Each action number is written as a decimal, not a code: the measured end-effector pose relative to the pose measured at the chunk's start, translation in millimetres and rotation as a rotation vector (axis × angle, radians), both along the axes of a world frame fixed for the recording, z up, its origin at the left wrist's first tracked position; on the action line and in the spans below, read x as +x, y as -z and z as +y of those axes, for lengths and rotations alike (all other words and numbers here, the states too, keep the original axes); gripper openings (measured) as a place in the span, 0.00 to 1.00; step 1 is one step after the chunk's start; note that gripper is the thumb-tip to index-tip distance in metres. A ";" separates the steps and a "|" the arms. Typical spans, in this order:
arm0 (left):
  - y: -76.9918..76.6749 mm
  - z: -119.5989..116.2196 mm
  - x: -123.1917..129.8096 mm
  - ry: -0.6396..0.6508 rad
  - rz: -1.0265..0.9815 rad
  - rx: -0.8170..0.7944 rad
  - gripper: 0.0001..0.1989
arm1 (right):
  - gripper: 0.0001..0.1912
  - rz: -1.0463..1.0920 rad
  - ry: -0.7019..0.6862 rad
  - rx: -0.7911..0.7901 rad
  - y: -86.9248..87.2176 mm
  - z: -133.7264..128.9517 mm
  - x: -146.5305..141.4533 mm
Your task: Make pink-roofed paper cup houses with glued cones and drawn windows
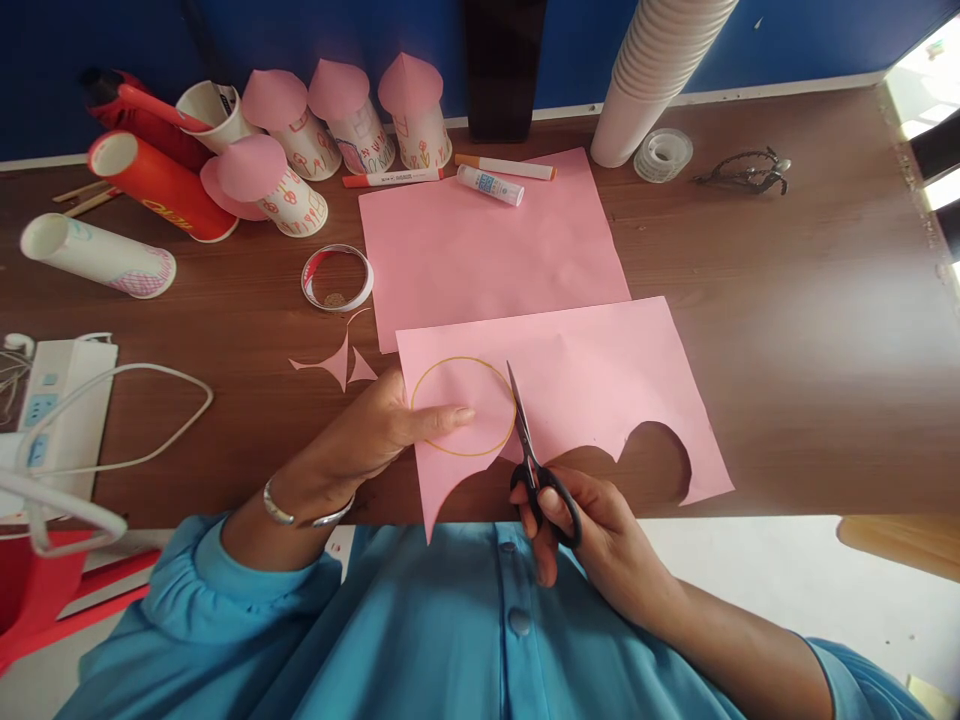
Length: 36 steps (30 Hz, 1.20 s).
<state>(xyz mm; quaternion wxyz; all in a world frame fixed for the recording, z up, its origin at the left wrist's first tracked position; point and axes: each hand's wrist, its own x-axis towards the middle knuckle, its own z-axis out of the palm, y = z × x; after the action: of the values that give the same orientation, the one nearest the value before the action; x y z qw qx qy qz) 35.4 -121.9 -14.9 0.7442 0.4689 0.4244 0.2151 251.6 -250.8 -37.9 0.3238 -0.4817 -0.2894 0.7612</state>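
The left hand (388, 425) pinches a notched pink paper sheet (592, 375) reaching ahead of the right hand (604, 525), which grips black-handled metal scissors (530, 467).

A person's left hand (396, 412) pinches firmly to the left of the scissors (532, 468), its thumb (448, 418) lying flat on top and pointing toward them, the other fingers mostly hidden below. The left forearm (292, 500) slants in from farther left, nearer the body. The right hand (596, 515) is closed on the scissors' handles, thumb at one loop, fingers curled beneath with tips showing. The right forearm (720, 625) angles away right of the scissors, back toward the body.
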 end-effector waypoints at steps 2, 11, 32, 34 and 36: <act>-1.0 0.1 0.8 -0.015 0.004 0.003 0.20 | 0.28 -0.002 0.004 -0.005 -0.5 0.5 -0.2; 0.7 1.9 3.3 -0.017 -0.049 0.015 0.23 | 0.28 0.005 0.022 -0.033 -1.6 2.4 -2.2; -9.2 -0.7 2.5 0.012 -0.006 0.006 0.24 | 0.26 0.102 0.042 -0.014 -2.3 6.2 4.3; -11.5 -1.2 3.4 0.015 -0.015 -0.003 0.24 | 0.26 0.086 0.029 0.012 -3.3 8.9 5.6; -11.5 -0.8 3.2 0.029 -0.037 0.006 0.25 | 0.27 0.060 0.015 0.022 -5.5 12.1 6.3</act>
<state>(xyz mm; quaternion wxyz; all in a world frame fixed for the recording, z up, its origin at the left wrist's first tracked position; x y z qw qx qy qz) 38.6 -122.7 -3.4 0.7537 0.4731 0.4028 0.2141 257.9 -238.7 -32.4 0.3433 -0.4572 -0.2845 0.7695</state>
